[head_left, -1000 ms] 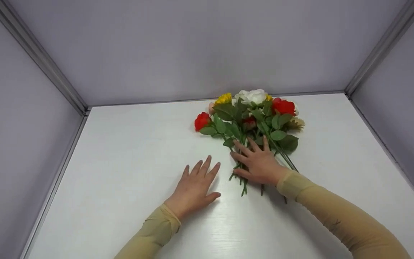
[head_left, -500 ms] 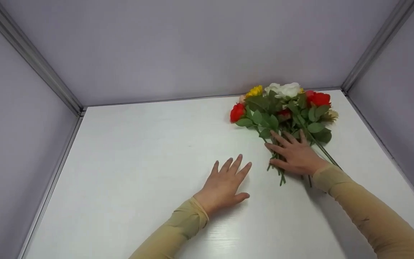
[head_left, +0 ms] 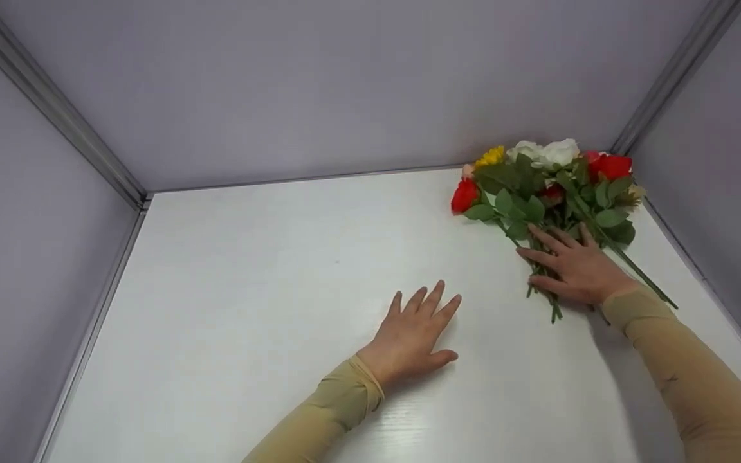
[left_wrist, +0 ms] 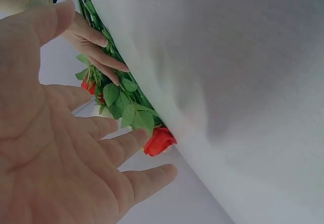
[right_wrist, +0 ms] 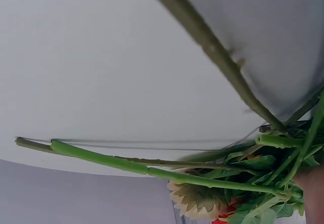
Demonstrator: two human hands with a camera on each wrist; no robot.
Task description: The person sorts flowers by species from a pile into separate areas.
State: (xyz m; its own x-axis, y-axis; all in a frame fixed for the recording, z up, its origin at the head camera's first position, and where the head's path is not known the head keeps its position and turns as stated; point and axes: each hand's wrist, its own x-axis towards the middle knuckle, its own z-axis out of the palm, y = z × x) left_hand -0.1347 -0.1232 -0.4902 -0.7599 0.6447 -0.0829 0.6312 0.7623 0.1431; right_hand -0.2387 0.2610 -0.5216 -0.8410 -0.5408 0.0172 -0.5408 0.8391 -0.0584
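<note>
The white table (head_left: pixel 261 276) bears flowers (head_left: pixel 529 207), partly under the splayed right grip (head_left: pixel 581 273); left grip (head_left: pixel 408 341) splayed too.

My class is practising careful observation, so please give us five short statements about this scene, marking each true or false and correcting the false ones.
1. The right hand lies over the flower stems. True.
2. The left hand holds a red flower. False: it holds nothing, and its fingers are spread.
3. In the head view, the yellow flower is left of the white flowers. True.
4. The bunch stands upright. False: it lies on the white table.
5. Both sleeves are blue. False: they are tan.
</note>
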